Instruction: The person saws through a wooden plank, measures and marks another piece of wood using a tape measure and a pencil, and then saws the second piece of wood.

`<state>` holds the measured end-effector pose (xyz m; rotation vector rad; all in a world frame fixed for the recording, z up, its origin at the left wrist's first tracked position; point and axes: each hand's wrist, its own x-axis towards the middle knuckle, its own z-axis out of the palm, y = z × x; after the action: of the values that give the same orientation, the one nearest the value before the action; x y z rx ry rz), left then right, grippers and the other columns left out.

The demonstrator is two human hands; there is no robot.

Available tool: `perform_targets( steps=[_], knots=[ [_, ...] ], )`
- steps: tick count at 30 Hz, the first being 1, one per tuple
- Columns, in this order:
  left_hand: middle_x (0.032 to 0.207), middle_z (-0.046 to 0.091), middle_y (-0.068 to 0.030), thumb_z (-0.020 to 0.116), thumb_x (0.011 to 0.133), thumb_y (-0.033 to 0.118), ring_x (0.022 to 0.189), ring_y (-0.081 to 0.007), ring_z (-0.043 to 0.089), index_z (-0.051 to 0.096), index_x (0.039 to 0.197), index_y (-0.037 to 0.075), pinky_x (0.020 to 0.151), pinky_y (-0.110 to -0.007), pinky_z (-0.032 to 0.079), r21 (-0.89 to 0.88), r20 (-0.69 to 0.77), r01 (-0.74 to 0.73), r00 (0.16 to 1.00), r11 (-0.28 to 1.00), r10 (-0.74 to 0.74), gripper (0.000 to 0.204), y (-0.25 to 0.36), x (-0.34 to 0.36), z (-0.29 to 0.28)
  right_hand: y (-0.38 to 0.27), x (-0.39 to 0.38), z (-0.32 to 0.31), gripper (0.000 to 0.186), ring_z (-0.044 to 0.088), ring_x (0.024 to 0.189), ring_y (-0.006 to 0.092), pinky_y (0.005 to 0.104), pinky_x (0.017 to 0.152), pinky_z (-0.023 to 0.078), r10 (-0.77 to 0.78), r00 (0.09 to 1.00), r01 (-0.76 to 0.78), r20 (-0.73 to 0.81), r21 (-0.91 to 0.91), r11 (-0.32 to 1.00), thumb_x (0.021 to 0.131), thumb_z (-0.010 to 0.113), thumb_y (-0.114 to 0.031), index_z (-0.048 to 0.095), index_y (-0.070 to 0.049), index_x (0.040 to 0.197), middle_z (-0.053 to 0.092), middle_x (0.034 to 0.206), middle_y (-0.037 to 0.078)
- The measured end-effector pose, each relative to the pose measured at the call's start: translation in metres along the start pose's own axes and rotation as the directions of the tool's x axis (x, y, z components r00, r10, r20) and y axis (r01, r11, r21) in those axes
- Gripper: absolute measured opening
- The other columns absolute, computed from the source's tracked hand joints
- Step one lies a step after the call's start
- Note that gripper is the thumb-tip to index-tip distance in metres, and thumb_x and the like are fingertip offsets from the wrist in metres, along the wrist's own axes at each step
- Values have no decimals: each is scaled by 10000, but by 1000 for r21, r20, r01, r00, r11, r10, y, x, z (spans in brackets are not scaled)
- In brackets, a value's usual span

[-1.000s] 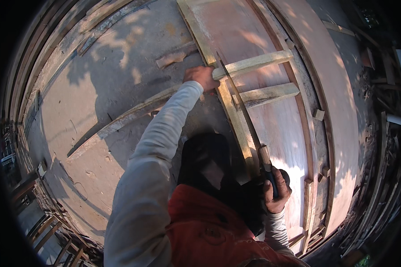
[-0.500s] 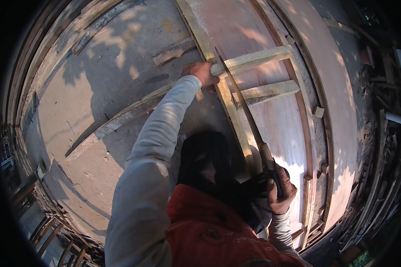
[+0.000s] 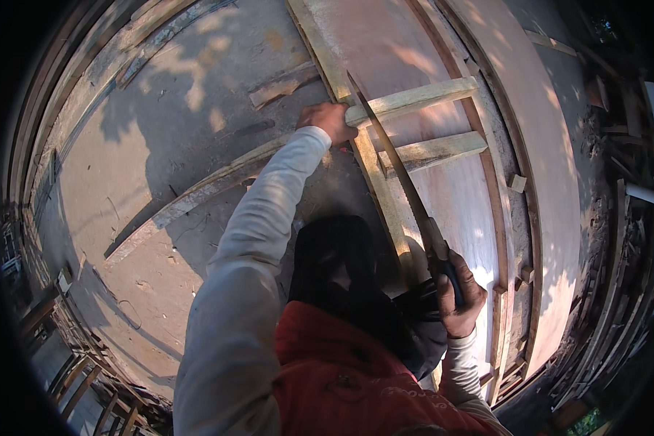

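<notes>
My right hand [image 3: 461,296] is closed round the dark handle of a handsaw [image 3: 394,154]. The long blade slants away to the upper left, crossing a short wooden batten [image 3: 418,102] near its left end. At that same end my left hand [image 3: 327,122] grips the batten with its fingers curled, partly hidden from view. Under the batten's left end runs a long frame rail [image 3: 378,182]. A second short piece of wood [image 3: 439,152] lies across the frame, nearer to me, under the blade. How deep the teeth sit in the batten cannot be made out.
Pale plywood panel [image 3: 454,196] lies beneath the frame, with another sheet [image 3: 552,218] to the right. Curved-looking timber [image 3: 196,190] and a short offcut [image 3: 283,83] rest on the concrete floor at left. Piled scrap lumber [image 3: 618,269] fills the far right.
The saw has shifted slightly forward and away from me, with my right hand a little higher. My left hand stays on the batten's end.
</notes>
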<state>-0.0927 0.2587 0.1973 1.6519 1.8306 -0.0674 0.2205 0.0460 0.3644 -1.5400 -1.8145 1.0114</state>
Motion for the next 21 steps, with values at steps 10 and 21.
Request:
perform_targets(
  steps=[10,21],
  knots=[
    [1242,715,-155,728,731,508,1190,-335,662,676,1329,178,1057,-443,498,1,14,35,999,999,-35,685,-39,41,15,23,-13,11,388,768,949,309,385,888,581,-67,997,65,-23,-78,995,967,633,-117,619,14,1332,766,1049,209],
    [1265,707,-145,734,746,512,1191,-335,661,669,1342,156,1065,-431,498,-2,9,18,1000,1000,-18,697,-17,35,-12,11,43,33,403,749,1043,297,362,898,564,99,994,-102,-47,-70,992,905,692,-86,660,34,1289,744,1104,254]
  ],
)
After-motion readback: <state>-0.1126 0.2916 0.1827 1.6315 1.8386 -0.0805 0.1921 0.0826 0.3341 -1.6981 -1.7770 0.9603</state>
